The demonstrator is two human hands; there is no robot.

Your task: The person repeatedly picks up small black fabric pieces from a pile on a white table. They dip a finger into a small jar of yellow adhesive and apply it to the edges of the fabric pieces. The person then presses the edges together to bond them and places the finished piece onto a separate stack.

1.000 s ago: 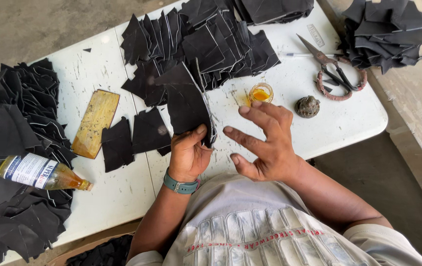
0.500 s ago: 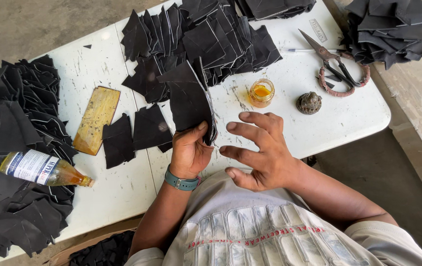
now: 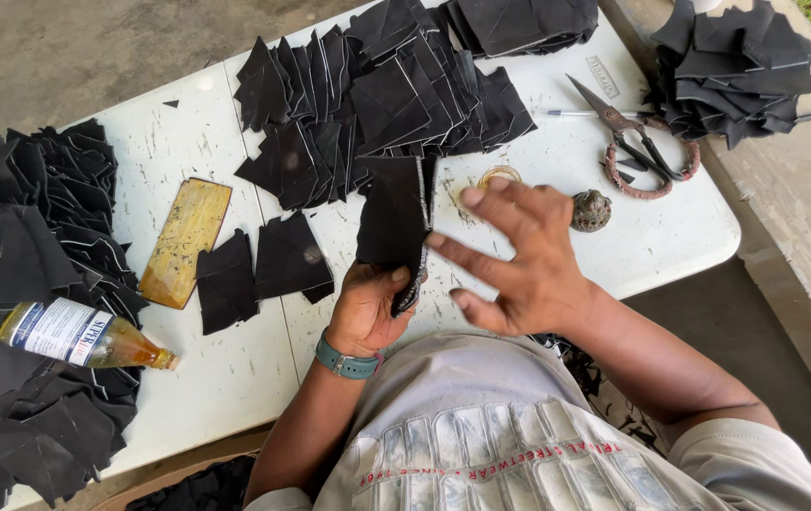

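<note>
My left hand [image 3: 366, 308] grips the lower end of a black cut piece [image 3: 392, 220] and holds it upright above the white table [image 3: 235, 378]. A teal watch sits on that wrist. My right hand [image 3: 517, 255] hovers just to the right of the piece with its fingers spread, one fingertip at the piece's edge. It holds nothing. A small round glue pot [image 3: 498, 176] shows just behind the right hand's fingers.
Stacks of black cut pieces lie at the left [image 3: 17, 218], the centre back [image 3: 377, 95] and the far right [image 3: 727, 76]. Two loose pieces [image 3: 259, 270], a yellow flat block [image 3: 184, 242], a glue bottle [image 3: 79, 336], scissors [image 3: 637, 147] and a dark round lump [image 3: 591, 210] rest on the table.
My right hand has moved forward and left, over the glue pot, up to the piece's edge. The left hand has kept the piece upright.
</note>
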